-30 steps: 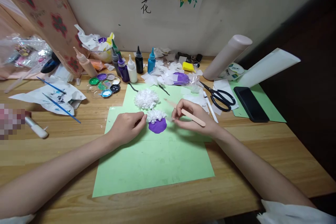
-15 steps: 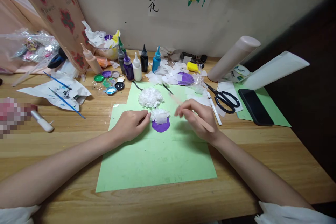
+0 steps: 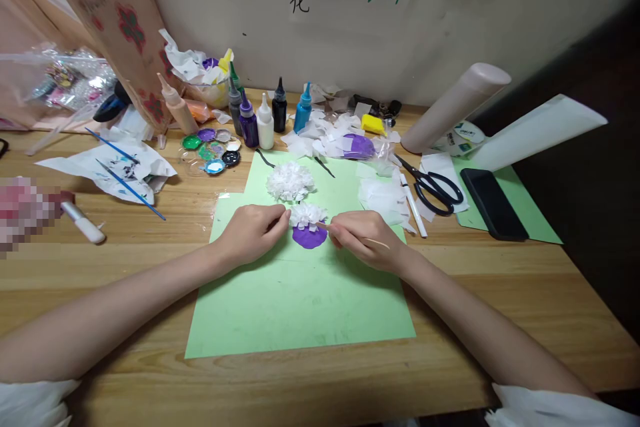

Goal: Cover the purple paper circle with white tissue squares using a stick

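Note:
On a light green sheet [image 3: 300, 307] lies a flat purple clay disc [image 3: 310, 239], its upper part covered by crinkled white paper bits [image 3: 306, 215]. My right hand [image 3: 370, 240] grips a thin wooden stick [image 3: 376, 242], whose tip meets the lower right edge of those bits. Left of the disc, my left hand [image 3: 250, 233] rests on the sheet with thumb and forefinger pinched beside the white paper; whether anything is between them is hidden. Just above sits a bigger ruffled white paper ball [image 3: 291, 181], near two short black lines on the sheet.
Squeeze paint bottles [image 3: 249, 123] and a paint palette [image 3: 214, 153] stand behind. White paper squares [image 3: 383, 200], a white pen [image 3: 414, 207], black scissors [image 3: 435, 190] and a phone [image 3: 494, 203] lie right. Blue brushes [image 3: 131, 189] rest on stained tissue at left.
My right hand has come left and down, bringing the stick's tip to the white paper on the disc. A flat paper piece there now looks crumpled up. My left hand stays beside it.

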`<state>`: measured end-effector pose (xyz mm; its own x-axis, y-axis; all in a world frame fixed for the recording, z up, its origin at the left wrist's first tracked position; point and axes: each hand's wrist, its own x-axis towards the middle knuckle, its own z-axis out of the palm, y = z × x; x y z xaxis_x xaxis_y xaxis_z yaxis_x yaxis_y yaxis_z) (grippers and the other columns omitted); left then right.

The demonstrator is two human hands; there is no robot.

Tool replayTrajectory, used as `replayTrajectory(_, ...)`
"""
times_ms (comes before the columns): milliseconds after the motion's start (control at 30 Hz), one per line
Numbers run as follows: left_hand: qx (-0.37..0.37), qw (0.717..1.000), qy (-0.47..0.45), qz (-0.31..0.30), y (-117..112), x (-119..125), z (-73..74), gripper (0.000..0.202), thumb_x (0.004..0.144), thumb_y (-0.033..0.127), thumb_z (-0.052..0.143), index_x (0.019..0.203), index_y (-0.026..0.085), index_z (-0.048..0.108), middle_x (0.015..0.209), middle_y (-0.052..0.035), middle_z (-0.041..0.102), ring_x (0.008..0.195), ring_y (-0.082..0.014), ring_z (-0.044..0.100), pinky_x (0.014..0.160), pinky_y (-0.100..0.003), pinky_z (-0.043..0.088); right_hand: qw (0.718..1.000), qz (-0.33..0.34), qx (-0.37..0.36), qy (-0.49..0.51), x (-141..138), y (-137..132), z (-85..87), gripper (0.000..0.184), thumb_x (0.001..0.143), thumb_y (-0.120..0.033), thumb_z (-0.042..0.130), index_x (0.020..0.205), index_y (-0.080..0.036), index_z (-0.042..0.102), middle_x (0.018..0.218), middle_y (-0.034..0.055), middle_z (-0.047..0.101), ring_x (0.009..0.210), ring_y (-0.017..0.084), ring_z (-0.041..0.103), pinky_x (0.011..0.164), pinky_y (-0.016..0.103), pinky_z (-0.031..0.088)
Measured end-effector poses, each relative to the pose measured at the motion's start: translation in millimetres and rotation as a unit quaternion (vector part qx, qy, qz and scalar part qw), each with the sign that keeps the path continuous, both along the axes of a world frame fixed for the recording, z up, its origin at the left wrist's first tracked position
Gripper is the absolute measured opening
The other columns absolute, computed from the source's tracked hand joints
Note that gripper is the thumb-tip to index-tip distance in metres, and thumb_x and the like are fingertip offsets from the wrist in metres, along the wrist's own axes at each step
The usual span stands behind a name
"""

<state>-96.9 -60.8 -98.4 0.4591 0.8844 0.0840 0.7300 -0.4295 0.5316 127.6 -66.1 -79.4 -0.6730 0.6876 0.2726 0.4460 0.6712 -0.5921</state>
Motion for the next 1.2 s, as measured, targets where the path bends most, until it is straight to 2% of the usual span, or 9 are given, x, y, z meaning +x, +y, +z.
replayTrajectory(200,-0.001,1.000,0.004,-0.006,0.2,-1.0,-0.9,0.037,0.090,0.032,0.033,0.057,0.017,0.042,0.047,0.0038,0.039,0.045,-0.0089,0.034,0.051,-0.024,0.023,0.993,-0.051,-0.104,0.002,-12.6,6.3,9.1,0.045,0.095,-0.033,0.030,0.056,-0.018,0.046,0.053,-0.0015,0.051,0.048,0.009,0.046,0.054,0.023,0.036)
replayTrajectory(367,-0.002,1.000,0.014,-0.014,0.7,-0.6,-1.1,0.037,0.089,0.032,0.034,0.057,0.017,0.044,0.047,0.0030,0.041,0.045,-0.0090,0.035,0.050,-0.024,0.022,0.938,-0.149,-0.300,0.089,-30.2,22.5,14.3,0.046,0.090,-0.049,0.041,0.055,-0.019,0.047,0.045,-0.0013,0.054,0.039,0.011,0.052,0.041,0.022,0.040)
replayTrajectory(500,0.005,1.000,0.015,-0.015,1.1,-0.5,-2.2,0.037,0.089,0.032,0.035,0.056,0.017,0.046,0.047,0.0028,0.042,0.044,-0.0090,0.034,0.050,-0.025,0.021,0.914,-0.163,-0.358,0.103,-36.3,29.8,17.4,0.047,0.085,-0.054,0.047,0.053,-0.019,0.046,0.042,0.0002,0.056,0.034,0.011,0.051,0.034,0.021,0.039)
replayTrajectory(633,0.007,0.999,0.030,-0.018,1.1,-1.0,-2.6,0.037,0.090,0.032,0.034,0.059,0.017,0.047,0.048,0.0027,0.044,0.045,-0.0097,0.037,0.051,-0.024,0.022,0.940,-0.115,-0.310,0.081,-21.6,20.8,26.6,0.047,0.088,-0.050,0.044,0.055,-0.018,0.048,0.048,-0.0003,0.057,0.042,0.010,0.053,0.042,0.022,0.041)
replayTrajectory(733,0.014,0.999,0.038,-0.025,0.9,-1.3,-2.7,0.037,0.090,0.033,0.033,0.059,0.018,0.046,0.049,0.0026,0.045,0.046,-0.0100,0.037,0.051,-0.024,0.023,0.959,-0.142,-0.238,0.056,4.8,9.9,31.7,0.043,0.091,-0.045,0.041,0.058,-0.018,0.050,0.057,0.0009,0.060,0.053,0.012,0.057,0.054,0.024,0.044)
replayTrajectory(867,0.019,0.999,0.035,-0.020,1.0,-1.1,-2.2,0.038,0.090,0.032,0.033,0.057,0.018,0.045,0.048,0.0030,0.043,0.044,-0.0096,0.035,0.051,-0.024,0.022,0.975,-0.170,-0.136,-0.053,43.9,-7.7,26.2,0.016,0.079,-0.034,0.062,0.080,-0.020,0.054,0.079,0.0023,0.065,0.073,0.017,0.061,0.063,0.027,0.044)
replayTrajectory(933,0.017,0.999,0.032,-0.015,1.3,-0.7,-1.6,0.037,0.089,0.032,0.034,0.057,0.018,0.044,0.047,0.0034,0.042,0.044,-0.0094,0.034,0.050,-0.024,0.022,0.977,-0.149,-0.103,-0.112,56.2,-19.3,18.7,0.019,0.075,-0.027,0.066,0.087,-0.022,0.051,0.083,0.0022,0.064,0.072,0.018,0.060,0.061,0.027,0.043)
replayTrajectory(1067,0.010,0.999,0.031,-0.006,2.1,0.0,-0.3,0.036,0.088,0.032,0.035,0.056,0.018,0.044,0.047,0.0037,0.041,0.044,-0.0091,0.033,0.050,-0.024,0.022,0.972,-0.167,-0.037,-0.159,60.9,-38.6,2.6,0.013,0.076,-0.012,0.054,0.081,-0.022,0.046,0.074,0.0020,0.058,0.064,0.018,0.054,0.056,0.027,0.040)
replayTrajectory(1200,0.008,0.999,0.040,-0.002,2.3,0.1,0.5,0.036,0.089,0.033,0.035,0.056,0.018,0.042,0.047,0.0037,0.040,0.044,-0.0093,0.033,0.051,-0.024,0.022,0.974,-0.190,-0.007,-0.121,53.4,-40.7,-2.5,0.015,0.076,-0.007,0.049,0.075,-0.021,0.043,0.070,0.0014,0.054,0.064,0.017,0.050,0.058,0.027,0.038)
